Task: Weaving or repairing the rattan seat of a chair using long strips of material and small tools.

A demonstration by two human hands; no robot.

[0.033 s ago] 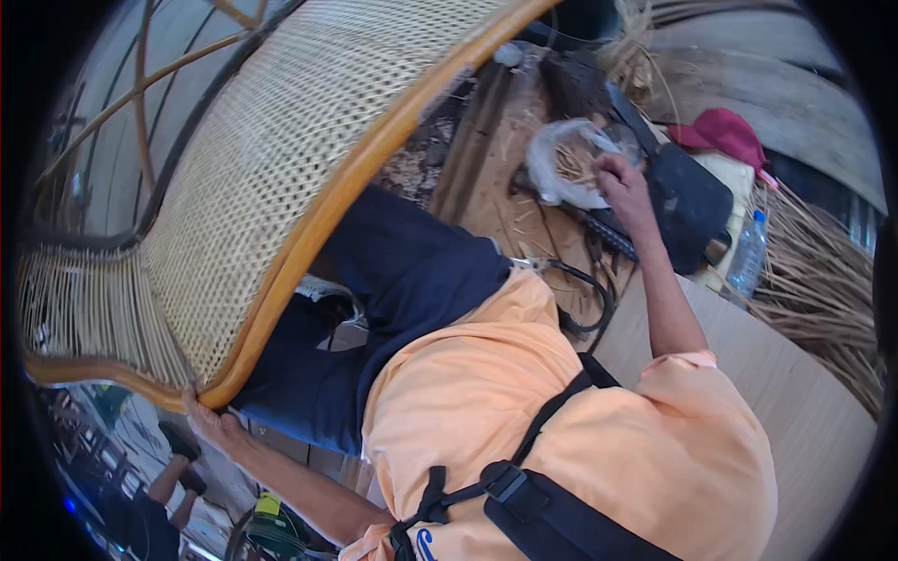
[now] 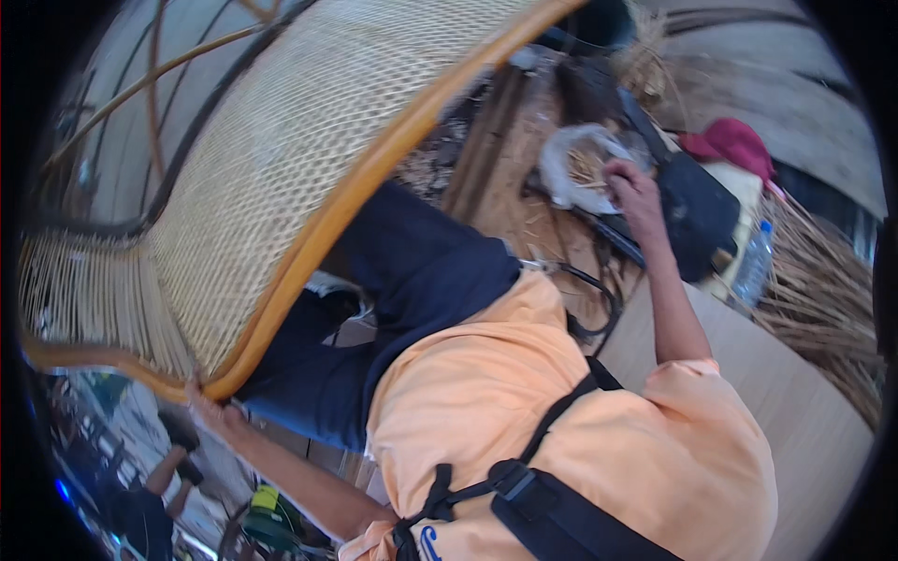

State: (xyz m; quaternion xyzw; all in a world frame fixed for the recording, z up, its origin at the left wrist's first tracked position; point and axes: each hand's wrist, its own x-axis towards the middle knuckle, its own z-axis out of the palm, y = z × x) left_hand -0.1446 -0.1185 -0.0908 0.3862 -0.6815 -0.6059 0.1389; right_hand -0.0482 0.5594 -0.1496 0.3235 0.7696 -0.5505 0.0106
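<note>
A rattan chair point(image 2: 309, 122) with a woven cane panel and a bent, varnished rail leans across my legs at the upper left. At the rail's lower corner, my left hand point(image 2: 217, 416) grips the frame, its thumb near the edge and its other fingers mostly hidden. My right hand point(image 2: 636, 192) is beside the rim of a clear plastic bag point(image 2: 559, 168) holding short pale rattan pegs. Its fingers are curled together; whatever they may hold is too small to make out. Pliers point(image 2: 543, 266) lie near my waist.
A wooden board point(image 2: 510, 178) with scraps lies under the bag. Right of it are a black bag point(image 2: 697, 215), a red cap point(image 2: 730, 150), a water bottle point(image 2: 754, 264) and loose rattan strips point(image 2: 823, 280). Another person's legs point(image 2: 166, 472) show at lower left.
The whole view has shifted slightly, so things appear a little farther right. My left hand stays on the chair frame, and my right hand remains beside the plastic bag with curled fingers.
</note>
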